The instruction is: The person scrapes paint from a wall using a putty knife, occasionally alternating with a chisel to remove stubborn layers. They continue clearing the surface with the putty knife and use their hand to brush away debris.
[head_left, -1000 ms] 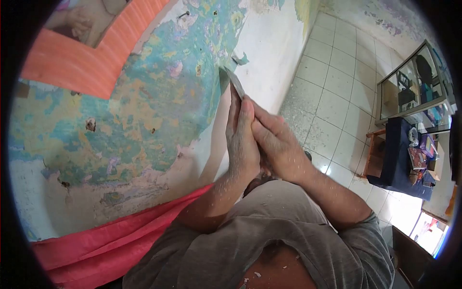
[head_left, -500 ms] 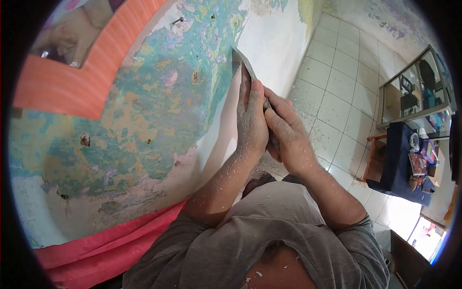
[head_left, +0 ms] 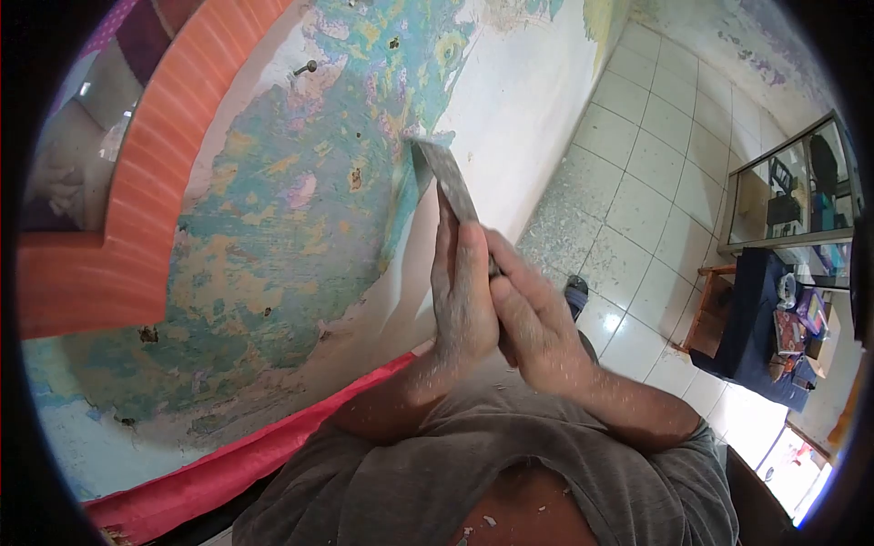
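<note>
A paint scraper [head_left: 451, 187] with a broad metal blade stands tilted against the wall, its edge touching where green old paint [head_left: 273, 209] meets a white coat [head_left: 519, 100]. My right hand [head_left: 539, 332] is closed around the handle, which is mostly hidden by the fingers. Pressed to the blade's lower part is my left hand [head_left: 466, 305], its thumb lying along the near face and its fingers behind. Pale flakes and dust speckle both hands and forearms.
An orange wavy frame [head_left: 150, 182] with a reflecting mirror is at left. A nail [head_left: 307, 67] sticks out of the wall. Pink cloth [head_left: 218, 455] runs along the wall's base. Tiled floor [head_left: 583, 182] carries paint dust. A glass cabinet [head_left: 792, 191] and a cloth-covered table [head_left: 742, 318] stand right.
The scraper and both hands have moved lower and slightly left in view, with the blade still at the wall. The head view has shifted, and a foot now shows on the floor.
</note>
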Demonstrator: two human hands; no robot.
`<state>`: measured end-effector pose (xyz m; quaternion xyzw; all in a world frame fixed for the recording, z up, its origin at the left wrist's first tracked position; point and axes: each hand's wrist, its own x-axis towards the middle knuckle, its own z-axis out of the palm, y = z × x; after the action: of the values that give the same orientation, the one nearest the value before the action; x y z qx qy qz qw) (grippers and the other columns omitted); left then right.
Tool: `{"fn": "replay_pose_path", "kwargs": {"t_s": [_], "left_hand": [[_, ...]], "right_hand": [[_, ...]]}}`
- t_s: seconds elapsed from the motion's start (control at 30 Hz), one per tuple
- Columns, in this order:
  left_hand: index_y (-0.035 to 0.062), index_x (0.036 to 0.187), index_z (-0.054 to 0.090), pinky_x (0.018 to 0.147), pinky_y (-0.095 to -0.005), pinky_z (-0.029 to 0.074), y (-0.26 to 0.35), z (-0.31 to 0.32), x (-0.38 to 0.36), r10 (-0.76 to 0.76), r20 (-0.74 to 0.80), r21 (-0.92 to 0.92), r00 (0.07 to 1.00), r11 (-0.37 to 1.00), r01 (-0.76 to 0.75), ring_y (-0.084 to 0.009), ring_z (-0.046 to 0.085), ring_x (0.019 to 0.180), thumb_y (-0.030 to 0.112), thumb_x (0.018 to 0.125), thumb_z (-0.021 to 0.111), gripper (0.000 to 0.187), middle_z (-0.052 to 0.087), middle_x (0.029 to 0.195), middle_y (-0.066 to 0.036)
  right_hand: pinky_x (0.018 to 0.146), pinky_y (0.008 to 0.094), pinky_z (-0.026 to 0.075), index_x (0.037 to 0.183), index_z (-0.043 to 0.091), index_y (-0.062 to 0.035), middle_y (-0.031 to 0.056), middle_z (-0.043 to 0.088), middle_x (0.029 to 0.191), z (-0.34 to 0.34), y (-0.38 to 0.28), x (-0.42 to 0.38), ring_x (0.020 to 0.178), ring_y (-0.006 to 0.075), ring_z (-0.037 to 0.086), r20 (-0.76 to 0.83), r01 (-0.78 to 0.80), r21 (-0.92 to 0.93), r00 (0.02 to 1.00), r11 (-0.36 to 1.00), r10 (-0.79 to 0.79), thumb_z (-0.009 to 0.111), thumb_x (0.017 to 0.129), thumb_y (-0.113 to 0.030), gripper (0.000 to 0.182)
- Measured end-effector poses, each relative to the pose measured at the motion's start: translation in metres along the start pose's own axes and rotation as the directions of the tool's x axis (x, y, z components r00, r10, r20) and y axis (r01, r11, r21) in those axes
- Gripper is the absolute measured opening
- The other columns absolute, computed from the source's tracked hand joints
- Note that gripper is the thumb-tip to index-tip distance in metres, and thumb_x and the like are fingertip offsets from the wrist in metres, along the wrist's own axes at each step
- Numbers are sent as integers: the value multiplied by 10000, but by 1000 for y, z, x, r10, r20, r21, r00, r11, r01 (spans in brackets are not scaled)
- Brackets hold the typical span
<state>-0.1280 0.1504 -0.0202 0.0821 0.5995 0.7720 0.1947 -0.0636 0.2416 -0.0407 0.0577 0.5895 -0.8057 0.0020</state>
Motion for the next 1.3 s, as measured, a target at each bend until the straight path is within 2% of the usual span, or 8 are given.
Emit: {"fn": "replay_pose_path", "kwargs": {"t_s": [0.13,0.37,0.47,0.73,1.0,1.07,1.1,1.3], "left_hand": [[33,973,467,609,-333,520,11,10,14,502,-41,615,864,694,-374,-200,595,675,504,1036,378,483,553,778,-95],[35,997,487,616,-342,509,11,4,3,8,-63,-138,998,990,-17,-184,591,697,442,1050,396,421,551,810,-90],[38,1032,470,606,-334,515,12,13,18,308,-139,588,941,790,-172,-185,599,698,479,1043,398,447,550,812,-83],[36,1146,475,616,-337,526,-16,-13,14,23,-24,-249,999,968,-28,-177,593,693,513,1032,410,495,573,826,-83],[22,1046,534,650,-329,504,-3,2,28,-56,-201,108,978,991,79,-171,586,744,450,1041,414,445,575,836,-86],[27,1107,519,620,-322,500,-28,-25,58,558,66,751,827,518,-409,-171,580,709,469,1039,418,458,561,830,-76],[19,1103,521,618,-322,498,-18,-13,50,119,-126,194,985,977,-93,-171,575,696,478,1036,422,474,557,839,-81],[23,1060,516,629,-309,494,-3,4,14,6,-59,68,998,998,-2,-159,580,711,483,1027,444,467,557,834,-75]], "right_hand": [[464,204,371,1536,310,-77,41,575,889,4,-3,18,556,38,449,-1,-17,-3,1000,1000,17,387,1072,-328,533],[474,204,378,1534,317,-75,45,581,902,7,-3,-7,569,39,461,4,-23,-19,1000,1000,24,391,1070,-336,537],[478,204,381,1533,320,-74,47,583,908,-2,-10,24,575,40,466,4,-40,-24,999,999,40,392,1069,-339,538],[488,203,389,1531,328,-73,52,589,923,-2,-16,11,590,41,479,5,-35,-35,999,999,35,397,1067,-347,543],[486,202,399,1530,329,-76,67,599,955,-7,-30,32,592,46,490,-8,-12,-106,1000,994,11,381,1072,-330,526],[485,202,405,1531,328,-82,70,602,962,-5,-26,32,588,49,493,-1,-17,-73,1000,997,17,376,1073,-329,523],[484,203,408,1531,328,-84,72,603,966,-4,-23,31,586,50,495,6,-24,-59,1000,998,24,373,1073,-329,521],[470,207,402,1538,317,-94,38,593,850,-13,-23,42,534,52,470,6,16,-55,1000,998,-15,379,1072,-340,529]]}}
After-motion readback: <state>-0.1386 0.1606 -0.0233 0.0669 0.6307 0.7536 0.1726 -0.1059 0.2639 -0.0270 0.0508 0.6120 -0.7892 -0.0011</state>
